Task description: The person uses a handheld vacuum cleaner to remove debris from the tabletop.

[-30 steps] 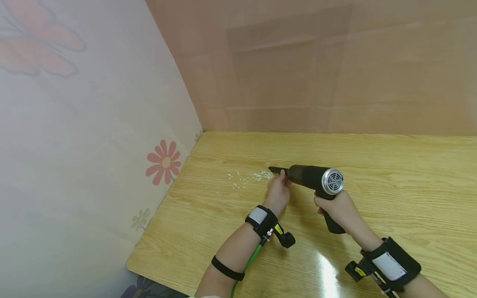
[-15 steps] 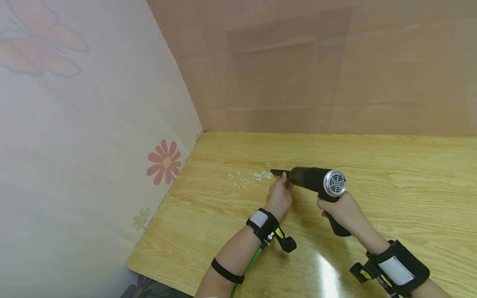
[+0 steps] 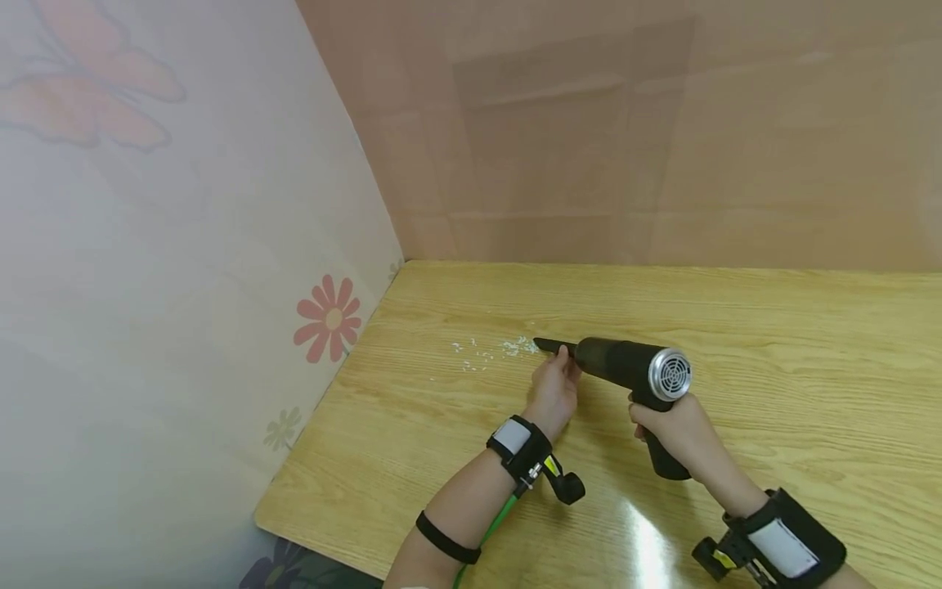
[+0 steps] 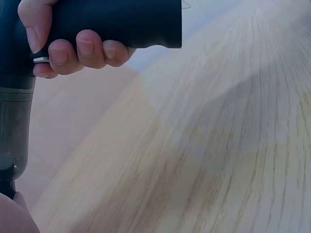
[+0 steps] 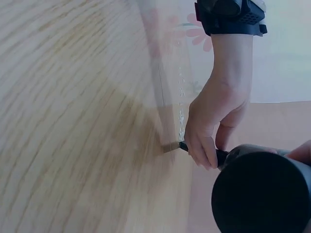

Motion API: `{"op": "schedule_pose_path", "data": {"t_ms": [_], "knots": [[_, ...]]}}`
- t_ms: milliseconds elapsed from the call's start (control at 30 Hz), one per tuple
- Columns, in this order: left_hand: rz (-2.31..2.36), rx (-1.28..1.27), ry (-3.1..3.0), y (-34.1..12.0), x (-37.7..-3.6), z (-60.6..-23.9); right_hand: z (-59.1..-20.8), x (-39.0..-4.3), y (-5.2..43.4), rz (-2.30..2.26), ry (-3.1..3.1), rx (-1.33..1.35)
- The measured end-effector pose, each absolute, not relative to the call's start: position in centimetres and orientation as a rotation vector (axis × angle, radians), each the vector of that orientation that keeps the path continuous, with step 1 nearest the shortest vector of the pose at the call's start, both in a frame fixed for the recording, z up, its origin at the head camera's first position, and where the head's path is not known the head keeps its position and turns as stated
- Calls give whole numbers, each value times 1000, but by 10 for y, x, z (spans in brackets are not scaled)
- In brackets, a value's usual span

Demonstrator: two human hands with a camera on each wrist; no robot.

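The handheld vacuum (image 3: 625,364) hangs just above the worktop (image 3: 773,343), near its middle, with the slim nozzle (image 3: 553,344) pointing left at a scatter of white grains (image 3: 508,349). Expect a rigid plastic body with some weight toward the rear, where the motor and the round silver grille (image 3: 668,374) sit; it should not flex or slip much, since the casing looks matt. The thin nozzle is probably the weakest part, so steady it lightly and do not lever on it.

Your right hand (image 3: 673,425) has the pistol grip below the barrel, fingers (image 4: 77,51) wrapped fully round it; that is the sound place to carry the load. Your left hand (image 3: 555,388) pinches the nozzle near where it joins the barrel, fingers (image 5: 201,150) narrow and closed on it, guiding the tip.

The whole tool is black, a barrel shape that tapers to a flat, pointed nozzle, with a darker translucent section showing in the left wrist view.

The grains lie just left of the nozzle tip, thinning out further left. Beyond them, at the left edge of the worktop, stands a pale wall panel with a red flower (image 3: 329,318) printed on it.
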State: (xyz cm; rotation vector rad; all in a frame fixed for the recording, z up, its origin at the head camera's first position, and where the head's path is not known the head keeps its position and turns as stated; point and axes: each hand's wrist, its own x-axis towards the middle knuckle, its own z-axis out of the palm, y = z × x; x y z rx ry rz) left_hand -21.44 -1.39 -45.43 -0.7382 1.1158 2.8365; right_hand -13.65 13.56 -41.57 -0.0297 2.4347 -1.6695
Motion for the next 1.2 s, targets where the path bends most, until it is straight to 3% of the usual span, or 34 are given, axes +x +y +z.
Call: {"op": "schedule_pose_path", "data": {"t_ms": [367, 900, 1200], "knots": [[2838, -734, 1094, -19, -215, -455, -410, -140, 134, -1625, 2473, -76], [2742, -757, 1215, -15, -196, -455, -424, -107, 124, -1799, 2391, 128], [2763, -735, 1259, -23, -199, -458, -422, -112, 115, -1784, 2416, 105]]}}
